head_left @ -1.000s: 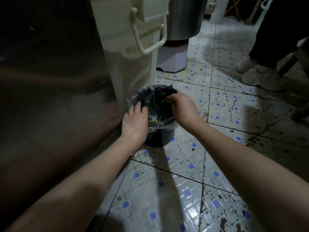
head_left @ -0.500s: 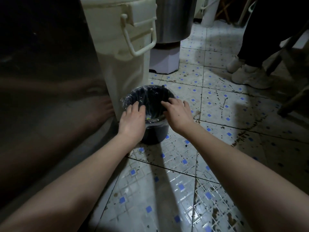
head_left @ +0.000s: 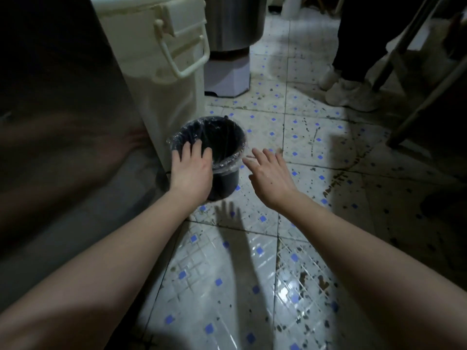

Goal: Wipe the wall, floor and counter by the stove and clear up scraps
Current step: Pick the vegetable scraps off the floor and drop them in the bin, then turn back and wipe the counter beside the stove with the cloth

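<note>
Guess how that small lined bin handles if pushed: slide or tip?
Probably light: the bin looks plastic, nothing piled inside. Likely slides on the glossy floor tiles before tipping. The clear liner looks loose and slick under the left hand.

Bin [head_left: 228, 176] hemmed at 10 o'clock by cream container [head_left: 156, 79]. Floor [head_left: 290, 248] free 3 to 6 o'clock. Shoes [head_left: 351, 94] stand at 1 o'clock.
</note>
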The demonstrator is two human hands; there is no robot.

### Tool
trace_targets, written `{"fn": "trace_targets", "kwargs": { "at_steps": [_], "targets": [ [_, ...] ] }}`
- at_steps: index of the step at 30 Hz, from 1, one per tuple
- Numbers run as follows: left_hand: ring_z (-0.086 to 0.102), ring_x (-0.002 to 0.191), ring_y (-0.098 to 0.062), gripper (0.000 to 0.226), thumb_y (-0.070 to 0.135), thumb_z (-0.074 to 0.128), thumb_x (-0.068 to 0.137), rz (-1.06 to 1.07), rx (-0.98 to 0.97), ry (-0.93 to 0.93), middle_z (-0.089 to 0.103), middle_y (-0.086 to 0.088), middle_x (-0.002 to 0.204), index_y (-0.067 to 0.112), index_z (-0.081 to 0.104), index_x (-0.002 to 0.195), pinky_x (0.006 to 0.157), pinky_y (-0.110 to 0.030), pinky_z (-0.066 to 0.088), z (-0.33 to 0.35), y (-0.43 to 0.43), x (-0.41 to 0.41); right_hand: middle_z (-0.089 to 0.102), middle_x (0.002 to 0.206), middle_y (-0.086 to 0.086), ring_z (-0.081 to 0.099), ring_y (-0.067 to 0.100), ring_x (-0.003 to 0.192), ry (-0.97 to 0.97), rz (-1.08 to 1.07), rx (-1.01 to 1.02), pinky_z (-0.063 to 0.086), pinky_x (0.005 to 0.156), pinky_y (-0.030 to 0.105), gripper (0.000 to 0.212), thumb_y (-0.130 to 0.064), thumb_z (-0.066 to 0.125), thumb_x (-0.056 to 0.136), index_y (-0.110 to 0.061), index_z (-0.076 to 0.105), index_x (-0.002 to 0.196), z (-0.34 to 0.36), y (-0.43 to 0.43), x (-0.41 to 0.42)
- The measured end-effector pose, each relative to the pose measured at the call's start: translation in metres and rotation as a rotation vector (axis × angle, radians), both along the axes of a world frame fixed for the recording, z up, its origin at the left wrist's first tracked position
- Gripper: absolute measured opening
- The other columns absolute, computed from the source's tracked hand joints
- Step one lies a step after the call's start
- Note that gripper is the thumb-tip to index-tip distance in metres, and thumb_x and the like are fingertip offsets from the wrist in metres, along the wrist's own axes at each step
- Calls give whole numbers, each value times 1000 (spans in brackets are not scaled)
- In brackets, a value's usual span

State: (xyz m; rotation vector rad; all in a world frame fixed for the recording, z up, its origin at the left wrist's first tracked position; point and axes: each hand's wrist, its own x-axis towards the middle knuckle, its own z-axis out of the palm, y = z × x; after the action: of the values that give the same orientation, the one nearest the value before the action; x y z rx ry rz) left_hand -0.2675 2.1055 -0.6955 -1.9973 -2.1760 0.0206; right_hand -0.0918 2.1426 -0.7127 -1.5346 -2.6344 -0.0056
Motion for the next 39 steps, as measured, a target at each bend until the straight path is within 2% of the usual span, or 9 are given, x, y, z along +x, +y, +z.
{"fn": "trace_targets", "kwargs": {
  "at_steps": [7, 12, 16, 22, 28, 32, 35, 39],
  "targets": [
    [32, 134, -33, 40, 24, 43, 93, -21, -94, -46, 34, -13, 147, 11, 41, 131, 102, -47, 29, 75, -13, 16, 24, 155, 11, 18, 32, 143, 7, -65, -193, 11, 116, 49, 45, -27, 35, 100, -20, 29, 144, 74, -48, 40],
    [29, 136, -31, 41, 27, 42, 95, -2, -156, -100, 30, -12, 150, 12, 37, 134, 104, -46, 28, 149, -20, 29, 23, 156, 9, 18, 30, 143, -1, -124, -264, 10, 117, 48, 46, -28, 32, 101, -21, 25, 146, 147, -69, 63],
    [34, 133, -30, 39, 25, 41, 96, -32, -144, -163, 34, -11, 147, 12, 39, 133, 102, -44, 32, 220, -27, 41, 23, 156, 8, 17, 29, 144, 15, -144, -293, 10, 116, 47, 45, -28, 31, 102, -21, 25, 146, 221, -75, 69],
    [43, 122, -30, 37, 24, 41, 95, -55, -146, -137, 43, -11, 136, 12, 42, 130, 95, -42, 34, 335, -33, 47, 26, 154, 8, 20, 28, 142, 44, -141, -285, 12, 116, 46, 43, -27, 32, 101, -20, 28, 144, 332, -73, 70],
    [40, 124, -30, 41, 23, 42, 95, -23, -148, -162, 41, -13, 138, 11, 39, 134, 98, -41, 34, 456, -54, 45, 30, 153, 8, 23, 26, 141, 89, -143, -305, 14, 116, 48, 42, -26, 31, 101, -20, 30, 143, 447, -82, 63],
    [40, 126, -28, 40, 24, 42, 94, -80, -117, -63, 41, -11, 138, 13, 38, 133, 98, -39, 34, 537, -70, 41, 31, 151, 7, 23, 25, 141, 113, -90, -303, 14, 115, 47, 41, -27, 30, 102, -21, 30, 143, 528, -97, 56],
    [40, 127, -28, 38, 24, 43, 93, -85, -90, -22, 40, -10, 141, 15, 41, 129, 97, -39, 33, 593, -85, 31, 31, 151, 6, 25, 25, 140, 137, -50, -275, 16, 115, 48, 41, -25, 35, 100, -23, 31, 141, 579, -108, 47],
    [40, 127, -29, 42, 24, 44, 92, -61, -62, -31, 42, -12, 140, 12, 41, 132, 100, -40, 32, 656, -106, 8, 36, 147, 8, 29, 27, 137, 66, 22, -185, 20, 113, 50, 46, -19, 49, 94, -20, 35, 137, 643, -114, 23]
  ]
}}
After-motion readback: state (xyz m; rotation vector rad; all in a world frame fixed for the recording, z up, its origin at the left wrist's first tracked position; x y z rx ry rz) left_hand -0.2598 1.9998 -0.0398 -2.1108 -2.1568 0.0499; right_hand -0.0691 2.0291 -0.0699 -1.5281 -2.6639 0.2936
